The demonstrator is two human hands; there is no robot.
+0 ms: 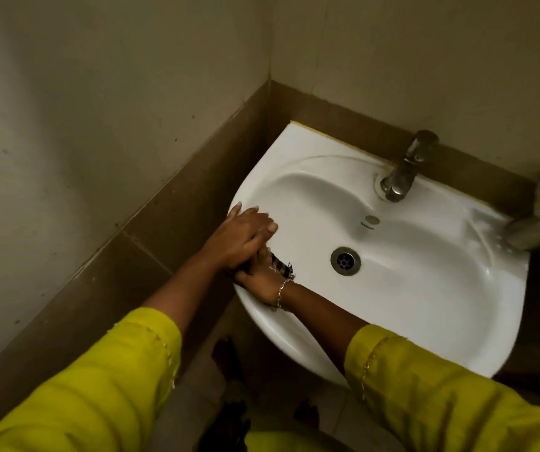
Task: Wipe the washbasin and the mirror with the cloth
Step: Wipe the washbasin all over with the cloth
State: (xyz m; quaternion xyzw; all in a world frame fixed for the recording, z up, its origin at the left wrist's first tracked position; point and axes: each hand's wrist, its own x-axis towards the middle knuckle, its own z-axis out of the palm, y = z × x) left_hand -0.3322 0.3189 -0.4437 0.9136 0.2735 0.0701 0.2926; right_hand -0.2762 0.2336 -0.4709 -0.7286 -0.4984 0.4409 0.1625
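Pressing for added force, the left hand (245, 231) is laid flat over the right hand (258, 277); the cloth (282, 268) is pinned beneath on the left rim of the washbasin (294, 148); whether the right hand is curled cannot be told.

Both arms reach forward and meet in a V shape. They are bare from near the elbows down. The left arm wears a bright yellow-green sleeve (115, 370), and so does the right arm (425, 386). The left hand (245, 231) lies flat, palm down, with its fingers straight and close together. It rests on top of the right hand (258, 278). The right hand holds a bit of dark striped cloth (282, 268); its fingers are mostly hidden. A thin silver chain (281, 293) hangs round the right wrist.
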